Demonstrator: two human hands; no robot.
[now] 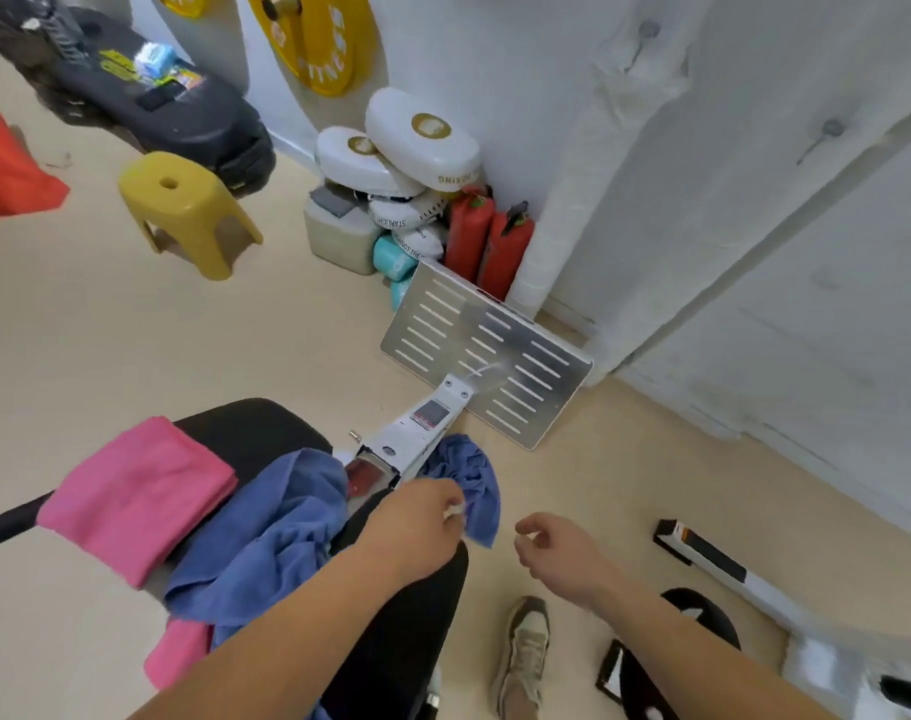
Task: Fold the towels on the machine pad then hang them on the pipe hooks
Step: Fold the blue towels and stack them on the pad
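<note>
A black machine pad (250, 428) lies at lower left. On its left side rests a folded pink towel (136, 496). A crumpled blue towel (266, 543) sprawls over the pad's right part and drapes past the machine's white beam (417, 433). My left hand (417, 522) pinches the blue towel's right edge, near a bunched part (469, 475). My right hand (552, 548) hovers just to the right of it, fingers curled and apart, holding nothing. Two hooks (645, 33) stick out of the wrapped white pipes on the wall at upper right.
A slotted metal footplate (484, 350) stands at the beam's far end. Behind it are red extinguishers (489, 241), white pads and a canister. A yellow stool (183, 210) sits on the beige floor. My shoe (526, 652) is below the right hand.
</note>
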